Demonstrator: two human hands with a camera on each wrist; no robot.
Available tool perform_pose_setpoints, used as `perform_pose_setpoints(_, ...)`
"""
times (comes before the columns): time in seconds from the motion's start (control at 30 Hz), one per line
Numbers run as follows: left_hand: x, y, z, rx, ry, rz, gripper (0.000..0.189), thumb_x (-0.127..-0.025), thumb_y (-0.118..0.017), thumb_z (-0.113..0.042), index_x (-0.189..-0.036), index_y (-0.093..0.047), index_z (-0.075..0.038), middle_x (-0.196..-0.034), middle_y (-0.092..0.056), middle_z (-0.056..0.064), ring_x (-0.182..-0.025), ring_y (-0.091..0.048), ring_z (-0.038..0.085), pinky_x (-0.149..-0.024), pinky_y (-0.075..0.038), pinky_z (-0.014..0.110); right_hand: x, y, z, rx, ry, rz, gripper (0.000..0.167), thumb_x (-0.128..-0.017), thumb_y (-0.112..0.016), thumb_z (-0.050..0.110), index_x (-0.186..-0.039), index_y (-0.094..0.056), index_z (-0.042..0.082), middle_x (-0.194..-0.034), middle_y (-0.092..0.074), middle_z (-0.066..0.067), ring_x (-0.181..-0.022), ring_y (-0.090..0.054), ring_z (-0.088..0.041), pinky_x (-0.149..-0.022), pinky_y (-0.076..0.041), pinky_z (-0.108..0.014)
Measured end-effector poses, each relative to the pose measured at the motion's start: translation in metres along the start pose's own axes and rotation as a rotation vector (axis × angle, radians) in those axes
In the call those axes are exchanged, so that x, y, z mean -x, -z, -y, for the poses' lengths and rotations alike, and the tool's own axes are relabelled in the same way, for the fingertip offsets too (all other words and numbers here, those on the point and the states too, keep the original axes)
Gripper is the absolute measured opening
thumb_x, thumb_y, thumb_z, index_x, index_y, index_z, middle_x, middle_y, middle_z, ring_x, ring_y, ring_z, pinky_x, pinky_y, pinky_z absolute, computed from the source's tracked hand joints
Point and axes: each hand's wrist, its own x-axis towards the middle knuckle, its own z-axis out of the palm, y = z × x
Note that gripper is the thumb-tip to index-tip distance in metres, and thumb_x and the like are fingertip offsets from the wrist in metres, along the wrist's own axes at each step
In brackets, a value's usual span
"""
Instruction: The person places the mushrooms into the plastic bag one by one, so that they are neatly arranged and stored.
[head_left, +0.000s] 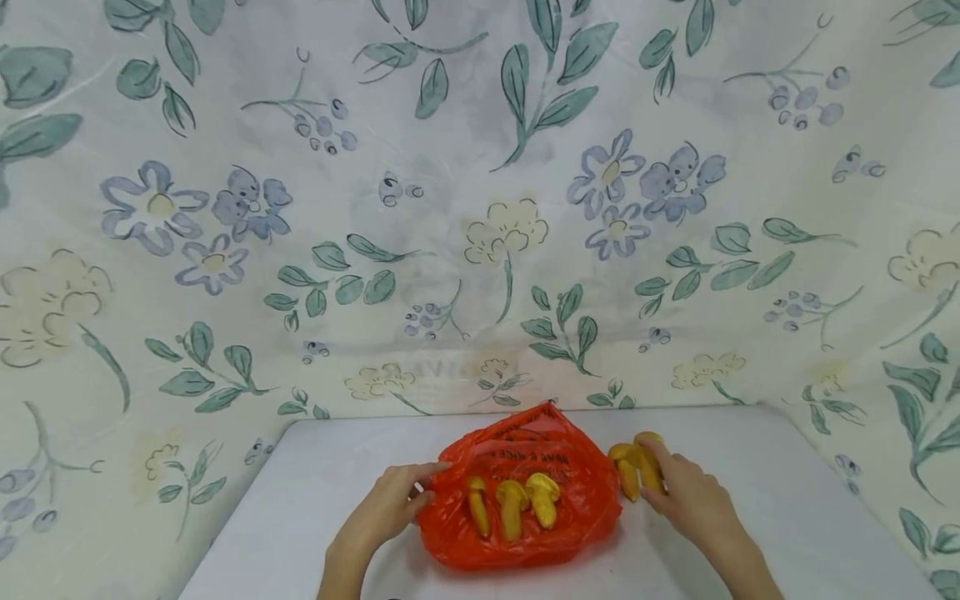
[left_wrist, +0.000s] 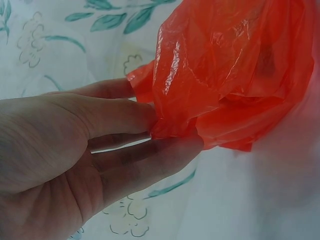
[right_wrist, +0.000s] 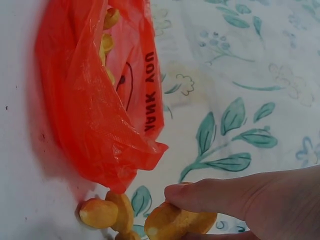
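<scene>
A red plastic bag (head_left: 442, 533) with black printing lies spread open on the white table, in the middle of the head view. Three yellow mushrooms (head_left: 512, 510) lie side by side inside it. My left hand (head_left: 384, 510) pinches the bag's left edge between thumb and fingers; the left wrist view shows the thin red film (left_wrist: 180, 100) gathered at the fingertips. Just right of the bag, my right hand (head_left: 692, 493) grips a yellow mushroom (right_wrist: 165, 220) by thumb and fingers. Beside that one, another yellow mushroom (head_left: 627, 477) rests against the bag's right side.
The white table (head_left: 322, 467) extends to both sides of the bag. Behind it and at its sides hangs a floral cloth (head_left: 450, 167) with green leaves and blue flowers. In the right wrist view, more than one loose mushroom (right_wrist: 100, 213) lies close to the bag.
</scene>
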Motion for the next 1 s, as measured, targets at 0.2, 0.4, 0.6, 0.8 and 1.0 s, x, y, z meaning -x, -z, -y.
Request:
perform_pose_setpoints(0.2,-0.002,0.002,-0.001,-0.009,-0.003,-0.009,0.043,-0.089,-0.062,0.005,-0.129,-0.065,-0.011,-0.101,-0.070,0.008,-0.076,-0.062,0.013,-0.060,-0.058,0.022,-0.002,0.002,0.006,0.008,0.014,-0.020,0.065,-0.084,-0.076,0.025,-0.141,-0.046,0.016,-0.087,-0.059,-0.007,-0.066,-0.048,-0.019,-0.053,-0.044,-0.026)
perform_pose_setpoints(0.4,0.000,0.003,-0.001,-0.006,0.004,-0.006,0.043,-0.088,-0.063,0.005,-0.129,-0.064,-0.011,-0.099,-0.069,0.007,-0.075,-0.061,0.013,-0.059,-0.058,0.022,-0.002,0.001,0.009,0.006,0.010,-0.022,0.065,-0.084,-0.076,0.025,-0.141,-0.046,0.018,-0.088,-0.061,-0.008,-0.065,-0.049,-0.019,-0.054,-0.046,-0.026)
perform_pose_setpoints(0.6,0.001,0.002,-0.001,-0.004,-0.007,-0.006,0.043,-0.088,-0.062,0.007,-0.129,-0.064,-0.009,-0.099,-0.069,0.008,-0.075,-0.062,0.013,-0.058,-0.057,0.021,-0.001,-0.001,0.014,-0.015,0.015,-0.030,0.065,-0.084,-0.075,0.025,-0.142,-0.046,0.019,-0.103,-0.067,-0.011,-0.073,-0.054,-0.019,-0.058,-0.052,-0.032)
perform_pose_setpoints(0.8,0.002,0.002,0.000,-0.005,-0.003,-0.005,0.042,-0.089,-0.062,0.005,-0.129,-0.064,-0.010,-0.099,-0.069,0.008,-0.074,-0.062,0.013,-0.059,-0.058,0.021,-0.002,-0.003,0.023,-0.070,0.020,-0.033,0.067,-0.083,-0.077,0.023,-0.142,-0.047,0.018,-0.117,-0.066,-0.010,-0.081,-0.057,-0.020,-0.062,-0.054,-0.034)
perform_pose_setpoints(1.0,0.002,0.002,-0.001,0.002,-0.012,-0.002,0.043,-0.090,-0.061,0.005,-0.130,-0.064,-0.010,-0.100,-0.069,0.008,-0.073,-0.062,0.012,-0.060,-0.058,0.021,-0.005,-0.006,0.035,-0.099,0.030,-0.041,0.067,-0.083,-0.077,0.023,-0.142,-0.048,0.018,-0.115,-0.066,-0.007,-0.083,-0.057,-0.019,-0.065,-0.056,-0.033)
